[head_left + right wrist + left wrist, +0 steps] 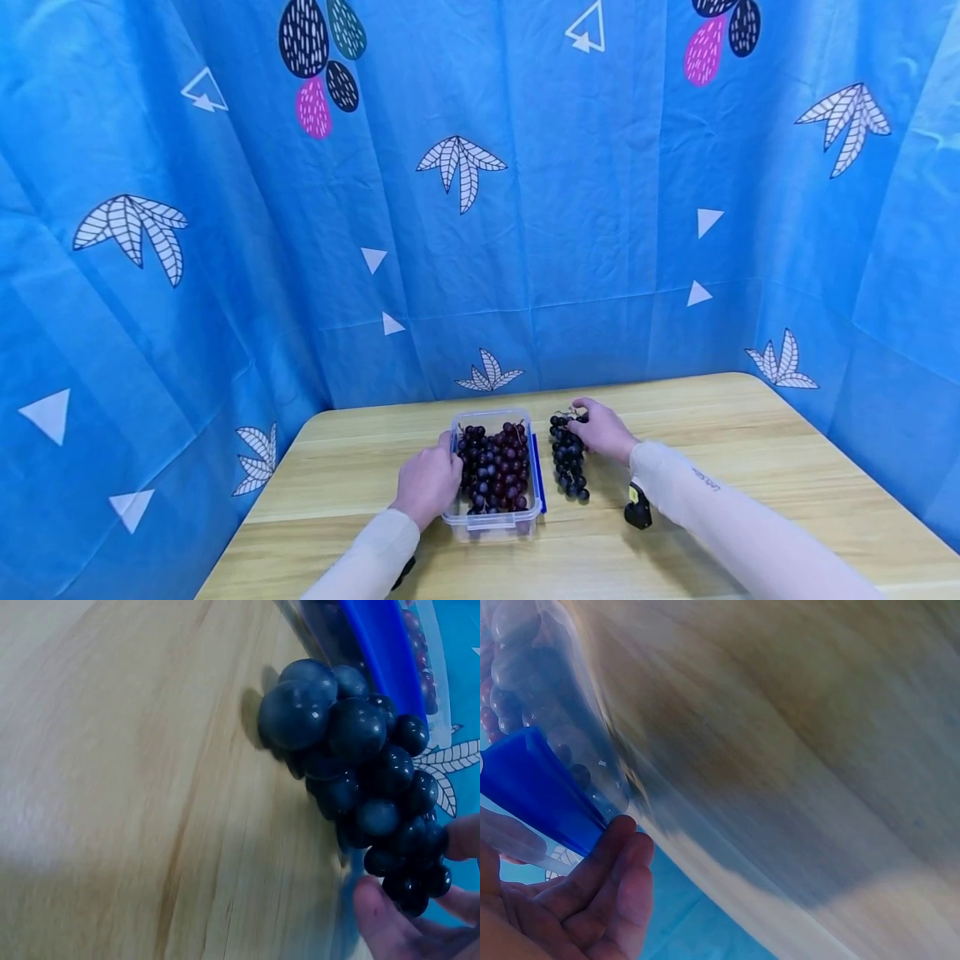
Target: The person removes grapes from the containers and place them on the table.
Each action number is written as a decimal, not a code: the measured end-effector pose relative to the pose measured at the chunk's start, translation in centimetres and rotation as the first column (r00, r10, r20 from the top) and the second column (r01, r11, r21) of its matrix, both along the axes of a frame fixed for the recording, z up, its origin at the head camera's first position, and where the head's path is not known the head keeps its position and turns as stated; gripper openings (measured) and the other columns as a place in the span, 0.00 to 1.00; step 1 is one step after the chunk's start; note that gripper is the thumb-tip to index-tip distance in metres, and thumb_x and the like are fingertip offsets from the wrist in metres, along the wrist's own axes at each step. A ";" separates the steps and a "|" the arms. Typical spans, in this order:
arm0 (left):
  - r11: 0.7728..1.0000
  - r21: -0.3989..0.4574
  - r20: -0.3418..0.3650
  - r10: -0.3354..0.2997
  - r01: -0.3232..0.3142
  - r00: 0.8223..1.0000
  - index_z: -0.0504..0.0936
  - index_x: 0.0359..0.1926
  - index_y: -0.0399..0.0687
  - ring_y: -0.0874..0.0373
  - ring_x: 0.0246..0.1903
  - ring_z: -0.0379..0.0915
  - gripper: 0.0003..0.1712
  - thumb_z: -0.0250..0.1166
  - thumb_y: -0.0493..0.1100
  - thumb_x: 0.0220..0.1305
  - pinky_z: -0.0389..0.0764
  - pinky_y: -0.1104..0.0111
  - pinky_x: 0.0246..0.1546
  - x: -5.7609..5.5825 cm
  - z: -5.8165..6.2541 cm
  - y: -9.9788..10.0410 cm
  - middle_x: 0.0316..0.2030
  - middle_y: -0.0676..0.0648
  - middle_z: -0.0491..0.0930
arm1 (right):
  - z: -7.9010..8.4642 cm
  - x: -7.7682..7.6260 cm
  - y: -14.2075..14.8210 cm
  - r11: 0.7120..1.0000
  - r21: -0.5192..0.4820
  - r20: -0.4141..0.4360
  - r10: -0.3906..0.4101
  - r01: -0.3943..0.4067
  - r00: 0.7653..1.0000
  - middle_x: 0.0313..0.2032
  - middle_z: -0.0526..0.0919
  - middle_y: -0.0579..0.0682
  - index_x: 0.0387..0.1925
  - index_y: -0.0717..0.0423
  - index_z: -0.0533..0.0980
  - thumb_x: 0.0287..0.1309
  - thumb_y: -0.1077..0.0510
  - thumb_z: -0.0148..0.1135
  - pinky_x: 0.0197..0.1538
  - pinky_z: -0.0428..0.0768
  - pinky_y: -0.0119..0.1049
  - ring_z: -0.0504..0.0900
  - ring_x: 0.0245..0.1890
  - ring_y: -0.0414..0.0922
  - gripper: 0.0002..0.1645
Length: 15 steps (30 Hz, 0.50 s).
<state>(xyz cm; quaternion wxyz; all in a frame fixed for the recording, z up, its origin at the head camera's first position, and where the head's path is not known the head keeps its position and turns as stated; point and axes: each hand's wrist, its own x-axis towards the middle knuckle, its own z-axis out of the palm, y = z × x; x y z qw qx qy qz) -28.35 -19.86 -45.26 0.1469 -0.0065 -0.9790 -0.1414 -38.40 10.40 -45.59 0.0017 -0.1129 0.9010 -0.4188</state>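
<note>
A clear plastic container (495, 527) with blue side flaps stands on the table, filled with dark and reddish grapes (491, 467). At its left side, my left hand (429, 477) grips the wall and rim. In the left wrist view its curled fingers (634, 889) lie against the lowered blue flap (544, 787). Right of the container is a bunch of black grapes (567, 458), lying lengthwise away from me. My right hand (602, 431) holds this bunch near its far, stem end. Seen from the right wrist, thumb and fingers (379, 915) close around the narrow end of the bunch (360, 727).
The light wood table (720, 467) has rounded far corners. A blue patterned curtain (585, 250) hangs behind it and along both sides. The container's right blue flap (537, 475) hangs down between container and bunch. A black wrist device (637, 508) sits under the right sleeve.
</note>
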 end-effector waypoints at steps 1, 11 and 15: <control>1.000 -0.003 -0.001 -0.001 0.001 1.000 0.69 0.69 0.38 0.56 0.18 0.71 0.30 0.54 0.46 0.71 0.76 0.60 0.20 0.0 0.0 0.0 0.34 0.40 0.86 | 0.0 0.0 0.1 0.999 0.036 -0.021 -0.011 0.011 1.000 0.46 0.84 0.59 0.67 0.59 0.70 0.65 0.55 0.62 0.43 0.83 0.51 0.83 0.32 0.50 0.31; 1.000 -0.007 0.004 0.004 -0.004 1.000 0.69 0.70 0.38 0.56 0.20 0.73 0.30 0.54 0.46 0.71 0.79 0.58 0.23 -0.1 0.1 0.1 0.35 0.39 0.86 | 0.4 0.5 0.9 0.980 0.176 -0.098 -0.075 0.091 0.992 0.43 0.85 0.55 0.55 0.59 0.77 0.61 0.52 0.66 0.50 0.79 0.54 0.81 0.39 0.49 0.24; 1.000 -0.010 0.001 0.005 -0.005 1.000 0.69 0.70 0.38 0.56 0.19 0.72 0.30 0.53 0.46 0.71 0.78 0.58 0.22 -0.1 0.1 0.1 0.34 0.40 0.86 | 0.4 0.6 1.0 0.981 0.175 -0.094 -0.067 0.083 0.993 0.39 0.85 0.53 0.55 0.59 0.78 0.62 0.52 0.64 0.45 0.79 0.51 0.80 0.35 0.47 0.23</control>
